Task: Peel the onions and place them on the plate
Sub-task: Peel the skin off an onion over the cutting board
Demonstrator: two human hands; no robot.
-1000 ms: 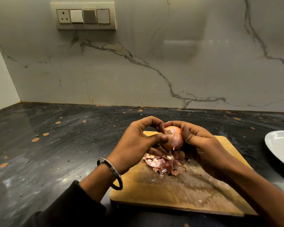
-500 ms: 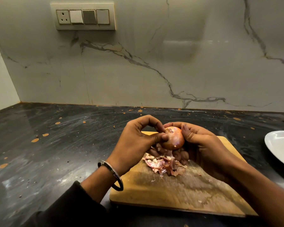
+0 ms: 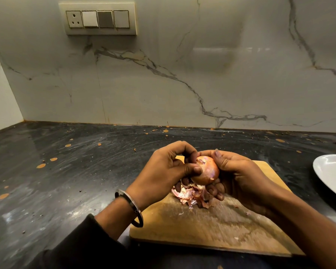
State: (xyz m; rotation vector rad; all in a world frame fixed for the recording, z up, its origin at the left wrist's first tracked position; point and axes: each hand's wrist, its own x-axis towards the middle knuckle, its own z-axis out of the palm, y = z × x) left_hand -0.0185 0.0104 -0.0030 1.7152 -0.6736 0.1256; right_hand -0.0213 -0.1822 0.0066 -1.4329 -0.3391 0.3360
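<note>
The onion [image 3: 205, 170] is held above the cutting board [image 3: 211, 226], between both hands. The right hand [image 3: 239, 177] cups it from the right side, and the left hand [image 3: 163, 171] pinches the skin at its top-left. The plate [image 3: 330, 175] lies to the right, nearer the right hand

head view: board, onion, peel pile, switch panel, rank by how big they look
1. board
2. switch panel
3. peel pile and onion look much alike; the pile is partly hidden by fingers, so unranked.
</note>
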